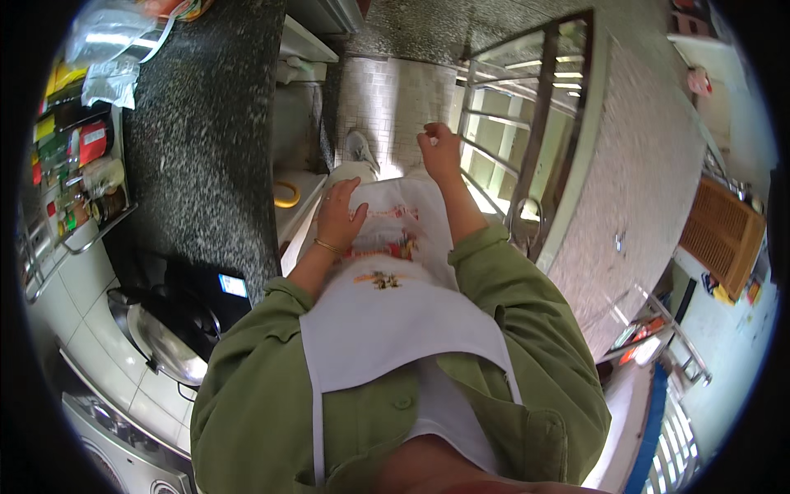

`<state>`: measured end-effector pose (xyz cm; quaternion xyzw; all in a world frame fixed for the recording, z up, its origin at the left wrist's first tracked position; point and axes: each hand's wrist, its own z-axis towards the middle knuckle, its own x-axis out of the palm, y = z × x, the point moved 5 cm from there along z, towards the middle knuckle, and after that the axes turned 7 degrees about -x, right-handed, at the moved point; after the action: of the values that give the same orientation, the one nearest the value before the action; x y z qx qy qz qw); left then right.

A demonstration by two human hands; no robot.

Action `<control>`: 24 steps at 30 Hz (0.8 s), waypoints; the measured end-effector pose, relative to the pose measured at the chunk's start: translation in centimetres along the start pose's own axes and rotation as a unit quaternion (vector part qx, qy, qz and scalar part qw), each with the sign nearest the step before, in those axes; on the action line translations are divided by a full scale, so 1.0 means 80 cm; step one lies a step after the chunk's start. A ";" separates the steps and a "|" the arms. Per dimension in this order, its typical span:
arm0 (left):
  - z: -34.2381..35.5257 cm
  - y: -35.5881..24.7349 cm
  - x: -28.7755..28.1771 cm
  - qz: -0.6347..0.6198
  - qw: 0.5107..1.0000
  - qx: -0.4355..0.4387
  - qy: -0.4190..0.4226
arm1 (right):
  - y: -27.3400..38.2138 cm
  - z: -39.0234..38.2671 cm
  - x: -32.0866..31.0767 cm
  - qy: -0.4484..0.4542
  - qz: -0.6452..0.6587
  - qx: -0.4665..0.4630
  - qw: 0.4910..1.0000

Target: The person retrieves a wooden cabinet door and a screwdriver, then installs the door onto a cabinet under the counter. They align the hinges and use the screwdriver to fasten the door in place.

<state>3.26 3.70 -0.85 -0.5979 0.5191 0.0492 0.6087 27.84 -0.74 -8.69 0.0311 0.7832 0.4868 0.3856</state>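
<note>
"What's the floor (362,103) like?"
"Small pale tiles (424,86), with bright light on them."
"And around it?"
"A dark, speckled counter (197,148) on the left, a barred frame (543,90) on the right."

Fisheye bend strong, shelf lines curve toward the rim; black vignette in all four corners, bluish fringe at the right. Daylight mostly via the barred gate (541,115), gaps behind it near blown out. Glare streak on the tiled floor (393,99). Speckled countertop (197,148) dim, darkest by its lower edge, where a small panel (234,285) shines bluish-white. Highlights on the plastic bag (107,34) at the countertop's upper left corner. White apron (395,329) evenly lit, print soft. Left hand (338,214) and right hand (441,152) readable, fine detail smeared
</note>
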 end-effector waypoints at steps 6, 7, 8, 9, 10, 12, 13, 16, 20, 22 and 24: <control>0.120 0.094 0.097 -0.035 0.987 -0.153 -0.041 | -0.166 0.212 0.182 0.215 -0.083 -0.002 0.973; 0.146 0.114 0.101 -0.002 0.989 -0.132 -0.061 | -0.173 0.252 0.203 0.199 -0.075 -0.056 0.975; 0.170 0.137 0.107 0.032 0.990 -0.111 -0.079 | -0.197 0.264 0.222 0.259 -0.137 -0.035 0.955; 0.212 0.165 0.114 0.048 0.988 -0.102 -0.104 | -0.296 0.292 0.280 0.267 -0.200 -0.207 0.920; 0.241 0.203 0.129 0.075 0.981 -0.106 -0.141 | -0.278 0.318 0.274 0.296 -0.175 -0.097 0.934; 0.308 0.268 0.145 0.085 0.965 -0.147 -0.201 | -0.293 0.373 0.287 0.334 -0.215 -0.097 0.913; 0.344 0.307 0.143 0.053 0.947 -0.185 -0.257 | -0.285 0.396 0.294 0.346 -0.251 -0.101 0.898; 0.439 0.462 0.123 -0.135 0.835 -0.345 -0.408 | -0.314 0.461 0.339 0.355 -0.306 -0.215 0.857; 0.516 0.502 0.070 -0.352 0.693 -0.406 -0.480 | -0.332 0.527 0.367 0.357 -0.358 -0.270 0.819; 0.532 0.467 0.052 -0.398 0.647 -0.456 -0.464 | -0.331 0.551 0.376 0.357 -0.372 -0.294 0.805; 0.542 0.536 0.037 -0.362 0.617 -0.462 -0.524 | -0.323 0.563 0.396 0.336 -0.351 -0.327 0.811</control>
<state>0.26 47.86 -42.93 -0.8121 -0.2378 0.3636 0.3895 42.64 32.41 -57.47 -0.5392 0.6162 0.5259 0.2303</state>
